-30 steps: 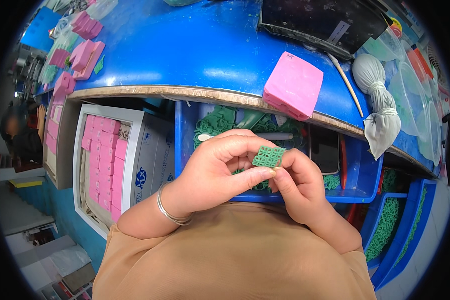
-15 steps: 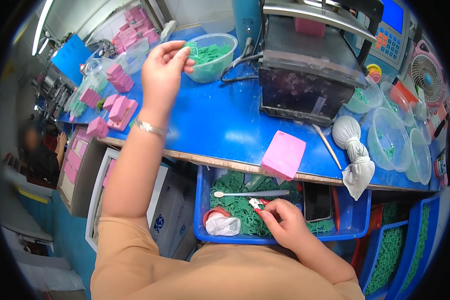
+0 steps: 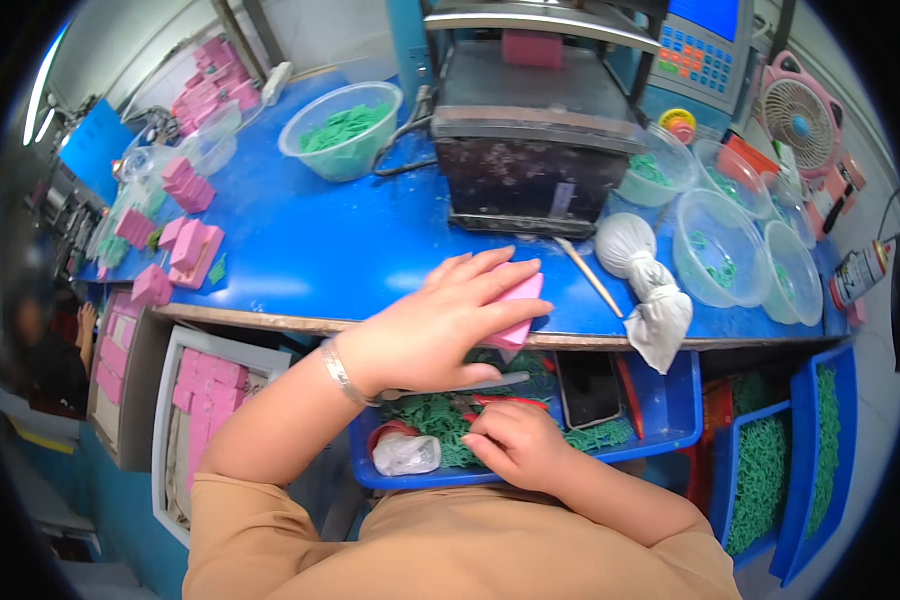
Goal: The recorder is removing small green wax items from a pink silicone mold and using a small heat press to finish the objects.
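It is bright in the middle. A long white tube light (image 3: 42, 95) glows at 10 o'clock, and a blue screen (image 3: 705, 12) shines between 1 and 2 o'clock. The blue table (image 3: 300, 240) is shiny, with a pale patch of glare toward 9 o'clock. Under its edge it is dark. The left hand (image 3: 440, 325) is well lit. At 9 o'clock a co-worker (image 3: 55, 350) looks dim and fuzzy. Straight lines bend near the round black rim.
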A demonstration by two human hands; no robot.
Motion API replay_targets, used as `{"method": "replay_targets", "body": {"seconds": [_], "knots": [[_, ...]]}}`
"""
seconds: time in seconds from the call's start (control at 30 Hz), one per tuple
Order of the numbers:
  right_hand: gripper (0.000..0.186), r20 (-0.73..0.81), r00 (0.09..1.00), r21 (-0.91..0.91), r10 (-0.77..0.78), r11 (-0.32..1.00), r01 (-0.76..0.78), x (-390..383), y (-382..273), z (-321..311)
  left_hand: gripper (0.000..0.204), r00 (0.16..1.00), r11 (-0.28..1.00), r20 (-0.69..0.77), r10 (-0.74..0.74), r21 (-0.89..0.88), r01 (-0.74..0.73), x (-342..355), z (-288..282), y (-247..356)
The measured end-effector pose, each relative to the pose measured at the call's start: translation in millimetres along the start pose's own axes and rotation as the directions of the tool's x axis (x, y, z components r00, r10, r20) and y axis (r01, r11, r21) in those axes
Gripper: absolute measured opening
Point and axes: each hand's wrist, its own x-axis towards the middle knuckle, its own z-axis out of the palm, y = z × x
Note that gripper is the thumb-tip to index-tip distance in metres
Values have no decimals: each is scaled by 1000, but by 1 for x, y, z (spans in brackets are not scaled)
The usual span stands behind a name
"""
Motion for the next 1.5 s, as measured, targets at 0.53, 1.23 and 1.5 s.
{"method": "replay_targets", "body": {"seconds": [0.53, 1.23, 1.5], "knots": [[44, -113, 952, -430, -286, 877, 213, 4, -42, -29, 69, 743, -412, -150, -652, -752, -514, -12, 28, 33], [28, -153, 934, -651, -322, 744, 149, 14, -41, -64, 77, 702, -397, 265, -661, -918, -26, -20, 32, 47], [32, -292, 868, -628, -402, 765, 143, 10, -49, -77, 79, 795, -399, 253, -551, -917, 15, -26, 36, 44]]}}
